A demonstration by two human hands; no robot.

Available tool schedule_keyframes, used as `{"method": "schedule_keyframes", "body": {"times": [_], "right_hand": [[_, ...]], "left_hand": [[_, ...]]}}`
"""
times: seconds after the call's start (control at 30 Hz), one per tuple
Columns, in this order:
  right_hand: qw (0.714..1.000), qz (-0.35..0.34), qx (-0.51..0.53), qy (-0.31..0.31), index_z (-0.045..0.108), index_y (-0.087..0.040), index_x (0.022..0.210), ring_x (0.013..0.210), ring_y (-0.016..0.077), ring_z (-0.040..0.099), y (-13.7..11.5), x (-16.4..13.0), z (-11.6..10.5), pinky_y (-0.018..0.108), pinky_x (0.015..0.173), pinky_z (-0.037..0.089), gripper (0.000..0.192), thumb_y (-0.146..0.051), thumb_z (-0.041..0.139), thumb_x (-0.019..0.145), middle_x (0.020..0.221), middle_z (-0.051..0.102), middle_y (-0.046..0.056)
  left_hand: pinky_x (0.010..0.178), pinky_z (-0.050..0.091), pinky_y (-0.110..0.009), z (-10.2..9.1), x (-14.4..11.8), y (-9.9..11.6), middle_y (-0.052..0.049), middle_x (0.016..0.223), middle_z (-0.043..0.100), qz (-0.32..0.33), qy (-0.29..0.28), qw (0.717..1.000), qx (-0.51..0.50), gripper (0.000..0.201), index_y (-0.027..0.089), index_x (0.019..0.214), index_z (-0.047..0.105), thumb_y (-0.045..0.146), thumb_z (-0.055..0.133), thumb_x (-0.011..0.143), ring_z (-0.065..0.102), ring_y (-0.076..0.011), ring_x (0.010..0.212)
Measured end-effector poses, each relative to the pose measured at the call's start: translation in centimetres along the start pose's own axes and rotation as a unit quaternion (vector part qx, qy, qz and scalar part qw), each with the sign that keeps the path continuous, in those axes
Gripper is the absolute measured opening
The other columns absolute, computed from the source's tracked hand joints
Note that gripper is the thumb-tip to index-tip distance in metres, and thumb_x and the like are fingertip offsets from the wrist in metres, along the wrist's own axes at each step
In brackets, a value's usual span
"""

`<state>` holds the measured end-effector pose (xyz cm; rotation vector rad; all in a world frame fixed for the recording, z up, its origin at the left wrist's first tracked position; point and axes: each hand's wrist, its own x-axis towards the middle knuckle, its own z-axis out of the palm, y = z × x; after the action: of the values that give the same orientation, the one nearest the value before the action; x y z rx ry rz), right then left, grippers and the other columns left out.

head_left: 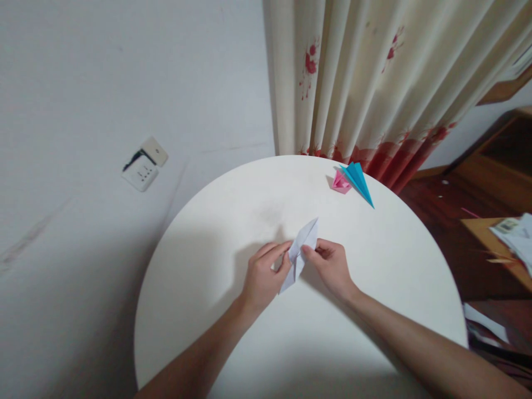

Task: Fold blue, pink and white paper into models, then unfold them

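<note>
Folded paper: pinching a pale, long, pointed folded paper at its middle, raised slightly off the tabletop, one tip aimed away toward the curtain, the other back toward the body; held at the waist, probably to keep both tips free and the creases in view.
Left hand: left hand clenched on the paper's left edge, thumb and fingers curled in, a grip that looks set to steady one flap.
Right hand: right hand grasping the right edge, fingertips meeting the paper opposite the left grip, so the piece sits trapped between the two.
Tabletop: round white tabletop just beneath, close enough for pressing down.
Other models: blue paper dart touching a pink folded piece, parked at the far rim, well apart from the hands.
Surroundings: flowered curtain behind; wall socket off left.
</note>
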<state>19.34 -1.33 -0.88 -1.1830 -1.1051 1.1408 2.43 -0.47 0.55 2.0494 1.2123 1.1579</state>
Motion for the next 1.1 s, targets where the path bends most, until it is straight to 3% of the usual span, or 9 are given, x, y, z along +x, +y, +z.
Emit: {"method": "schedule_keyframes", "body": {"times": [0.13, 0.23, 0.37, 0.43, 0.57, 0.67, 0.8, 0.93, 1.1], "right_hand": [[0.999, 0.009, 0.042, -0.021, 0.067, -0.016, 0.064, 0.060, 0.0143, 0.052, -0.4, 0.1, -0.1, 0.028, 0.062, 0.042, 0.032, -0.044, 0.072, 0.078, 0.063, 0.063, 0.001], [0.995, 0.028, 0.085, -0.050, 0.069, -0.017, 0.066, 0.063, 0.0158, 0.055, -0.8, 0.2, -0.1, 0.030, 0.065, 0.044, 0.033, -0.047, 0.073, 0.077, 0.065, 0.063, 0.001], [0.995, -0.001, 0.082, -0.064, 0.072, -0.018, 0.067, 0.076, 0.0195, 0.059, -0.9, 0.3, 0.1, 0.033, 0.074, 0.046, 0.032, -0.049, 0.073, 0.078, 0.079, 0.067, 0.005], [0.996, -0.019, 0.066, -0.058, 0.073, -0.019, 0.068, 0.078, 0.0197, 0.059, -0.7, 0.4, 0.1, 0.033, 0.074, 0.046, 0.031, -0.047, 0.073, 0.079, 0.082, 0.066, 0.005], [0.996, -0.014, 0.058, -0.066, 0.071, -0.018, 0.070, 0.076, 0.0184, 0.059, -0.2, 0.4, 0.3, 0.032, 0.072, 0.046, 0.030, -0.044, 0.069, 0.084, 0.081, 0.065, 0.004], [0.999, -0.012, 0.037, -0.037, 0.070, -0.019, 0.086, 0.078, 0.0187, 0.059, -0.1, 0.3, 0.2, 0.032, 0.072, 0.048, 0.024, -0.043, 0.067, 0.086, 0.084, 0.066, 0.004], [0.988, -0.135, -0.062, 0.042, 0.064, -0.023, 0.113, 0.094, 0.0203, 0.058, -0.7, 0.0, -0.4, 0.033, 0.078, 0.048, 0.027, -0.033, 0.064, 0.088, 0.106, 0.063, 0.007], [0.958, -0.245, -0.148, -0.016, 0.070, -0.026, 0.105, 0.103, 0.0225, 0.055, -1.3, -0.2, -0.8, 0.039, 0.088, 0.047, 0.018, -0.026, 0.058, 0.092, 0.107, 0.059, 0.008], [0.947, -0.236, -0.205, -0.070, 0.071, -0.027, 0.110, 0.101, 0.0224, 0.053, -1.1, -0.2, -0.7, 0.040, 0.090, 0.047, 0.022, -0.026, 0.057, 0.093, 0.103, 0.054, 0.008]], "left_hand": [[0.077, 0.054, -0.028, 0.2, 0.3, -0.3, -0.007, 0.103, 0.073, -0.108, -0.017, 0.988, -0.113, 0.025, 0.019, 0.111, 0.072, 0.025, 0.059, 0.091, 0.068, -0.0179, 0.089], [0.082, 0.053, -0.029, 0.3, 0.7, -0.5, -0.009, 0.116, 0.070, -0.180, -0.059, 0.952, -0.239, 0.035, 0.019, 0.119, 0.068, 0.035, 0.066, 0.088, 0.066, -0.0215, 0.102], [0.067, 0.048, -0.026, 0.3, 0.6, -0.7, -0.006, 0.087, 0.071, -0.268, -0.145, 0.895, -0.325, 0.036, 0.014, 0.101, 0.073, 0.046, 0.068, 0.086, 0.063, -0.0175, 0.076], [0.062, 0.043, -0.025, 0.3, 0.4, -0.8, -0.004, 0.079, 0.068, -0.300, -0.150, 0.876, -0.348, 0.035, 0.013, 0.090, 0.072, 0.046, 0.071, 0.083, 0.060, -0.0154, 0.069], [0.068, 0.043, -0.025, 0.3, 0.3, -0.9, -0.004, 0.085, 0.068, -0.326, -0.130, 0.851, -0.390, 0.032, 0.013, 0.094, 0.071, 0.041, 0.077, 0.079, 0.060, -0.0151, 0.075], [0.069, 0.044, -0.025, 0.3, 0.4, -0.6, -0.003, 0.087, 0.068, -0.335, -0.114, 0.842, -0.408, 0.032, 0.014, 0.097, 0.069, 0.039, 0.077, 0.079, 0.061, -0.0150, 0.077], [0.072, 0.047, -0.025, 0.2, 0.6, -0.3, -0.004, 0.092, 0.067, -0.327, -0.084, 0.847, -0.412, 0.034, 0.017, 0.102, 0.065, 0.039, 0.077, 0.078, 0.063, -0.0167, 0.082], [0.066, 0.046, -0.023, 0.2, 0.7, -0.1, -0.003, 0.088, 0.066, -0.319, -0.086, 0.854, -0.401, 0.036, 0.017, 0.104, 0.061, 0.037, 0.077, 0.078, 0.062, -0.0147, 0.076], [0.077, 0.049, -0.026, 0.3, 0.7, 0.1, -0.007, 0.107, 0.068, -0.295, -0.091, 0.857, -0.412, 0.039, 0.018, 0.113, 0.062, 0.032, 0.075, 0.079, 0.065, -0.0185, 0.092]]}}
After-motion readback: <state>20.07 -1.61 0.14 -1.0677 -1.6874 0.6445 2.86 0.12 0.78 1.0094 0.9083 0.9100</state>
